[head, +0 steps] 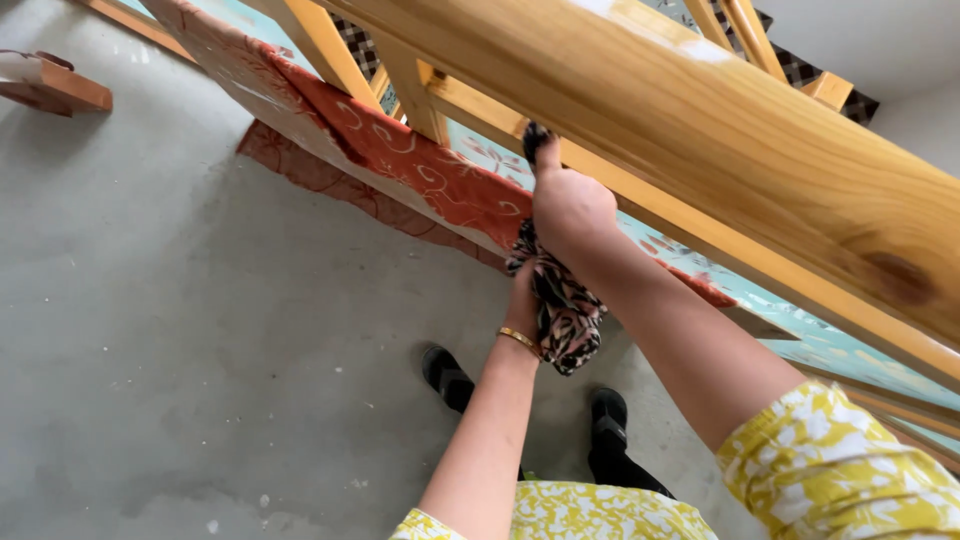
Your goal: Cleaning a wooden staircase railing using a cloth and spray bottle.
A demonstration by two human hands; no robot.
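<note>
My right hand (568, 205) is closed on a dark patterned cloth (562, 315) and presses its upper end against the underside of a light wooden bed rail (700, 110). The cloth hangs down below my fist. My left hand (522, 290), with a gold bangle at the wrist, reaches up beside the hanging cloth and is mostly hidden behind it; it seems to touch or hold the lower part. Both arms wear short yellow floral sleeves.
A red and teal patterned mattress sheet (430, 180) lies under the wooden frame slats (330, 45). A grey concrete floor (200, 330) spreads to the left. My feet in black shoes (445, 375) stand below. A wooden piece (55, 85) lies at the far left.
</note>
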